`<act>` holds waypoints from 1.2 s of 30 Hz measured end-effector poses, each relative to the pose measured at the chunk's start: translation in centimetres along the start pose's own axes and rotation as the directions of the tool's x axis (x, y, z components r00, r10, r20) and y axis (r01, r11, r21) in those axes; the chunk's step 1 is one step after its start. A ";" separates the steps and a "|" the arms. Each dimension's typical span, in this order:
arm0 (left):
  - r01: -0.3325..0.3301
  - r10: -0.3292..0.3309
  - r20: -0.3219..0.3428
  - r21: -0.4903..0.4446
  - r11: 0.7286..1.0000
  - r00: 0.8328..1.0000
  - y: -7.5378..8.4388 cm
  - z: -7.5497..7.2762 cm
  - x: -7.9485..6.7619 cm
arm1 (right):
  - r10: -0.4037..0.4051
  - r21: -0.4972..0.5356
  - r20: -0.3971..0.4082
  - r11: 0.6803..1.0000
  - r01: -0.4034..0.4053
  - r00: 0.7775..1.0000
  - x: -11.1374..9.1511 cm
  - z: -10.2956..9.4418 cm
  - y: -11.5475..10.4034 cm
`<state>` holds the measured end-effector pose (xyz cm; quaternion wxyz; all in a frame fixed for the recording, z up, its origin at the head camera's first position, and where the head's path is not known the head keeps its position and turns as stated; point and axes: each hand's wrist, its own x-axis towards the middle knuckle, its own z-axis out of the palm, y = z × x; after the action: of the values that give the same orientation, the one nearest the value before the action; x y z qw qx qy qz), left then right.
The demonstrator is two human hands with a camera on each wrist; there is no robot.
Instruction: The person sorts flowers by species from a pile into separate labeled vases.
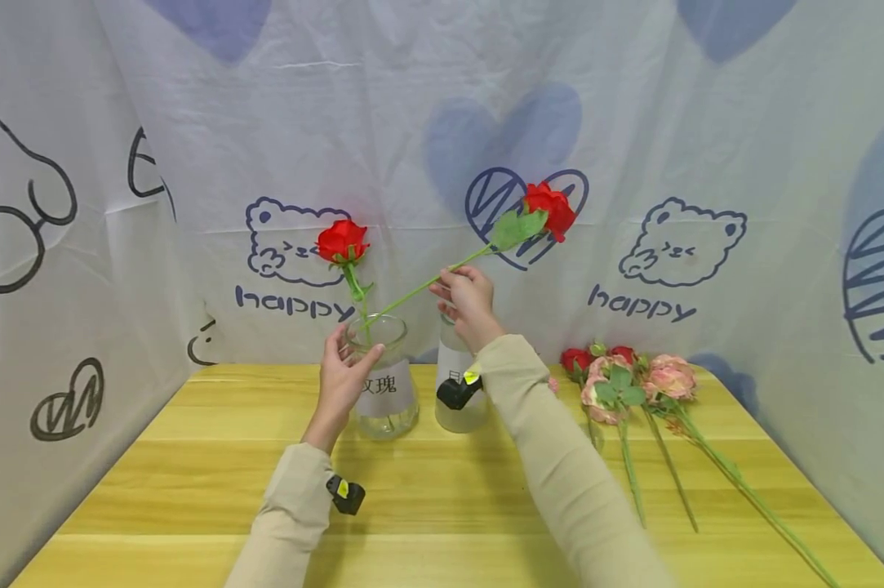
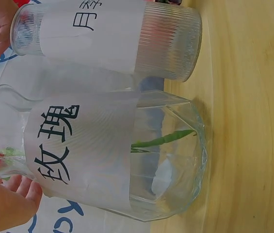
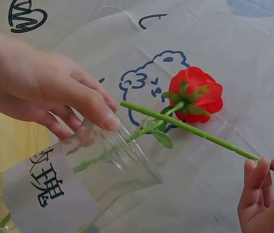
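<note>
My left hand [image 1: 344,377] holds a clear glass vase [image 1: 387,423] by its neck, thumb at the front and fingers round the far side. The vase stands upright on the table and has a white label with dark characters. One red rose [image 1: 342,242] leans in it, its stem visible through the glass in the left wrist view. My right hand [image 1: 471,304] pinches the green stem [image 3: 195,129] of a second red rose [image 1: 552,211], which slants with its bloom up to the right. In the right wrist view, that stem's bare end is just above the vase mouth.
A ribbed glass vase [image 2: 170,43] with a white label stands right of the first one, partly behind my right wrist. Pink flowers [image 1: 671,376] and red blooms [image 1: 576,359] lie on the wooden table [image 1: 214,490] at the right. A printed white curtain [image 1: 383,147] hangs behind.
</note>
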<state>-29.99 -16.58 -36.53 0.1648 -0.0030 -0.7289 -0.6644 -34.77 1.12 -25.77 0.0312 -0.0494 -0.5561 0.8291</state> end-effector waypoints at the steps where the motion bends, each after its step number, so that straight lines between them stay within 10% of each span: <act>1: 0.002 -0.002 -0.001 0.001 1.000 1.000 0.0 0.0 0.0 | 0.001 -0.012 -0.003 1.000 -0.001 1.000 0.0 0.2 0.0; 13: 0.008 -0.008 -0.008 -0.003 1.000 1.000 0.1 -0.1 -0.2 | -0.143 -0.287 0.092 0.944 0.163 0.985 -0.3 1.7 1.1; 20: -0.004 0.004 -0.004 -0.003 1.000 1.000 0.2 -0.2 -0.2 | -0.312 -0.509 0.204 0.776 0.373 0.928 -0.3 3.3 2.0; 28: 0.001 -0.001 -0.014 -0.021 1.000 1.000 0.1 0.0 0.1 | -0.375 -0.701 0.360 0.495 0.513 0.854 -0.8 4.6 2.9; 36: 0.005 -0.005 -0.023 -0.013 1.000 1.000 0.3 0.0 0.1 | -0.359 -0.759 0.341 0.440 0.480 0.869 -1.0 4.8 3.4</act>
<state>-30.00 -16.53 -36.27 0.1718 0.0055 -0.7227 -0.6694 -34.28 -4.68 -27.10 0.1730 0.1350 -0.8723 0.4369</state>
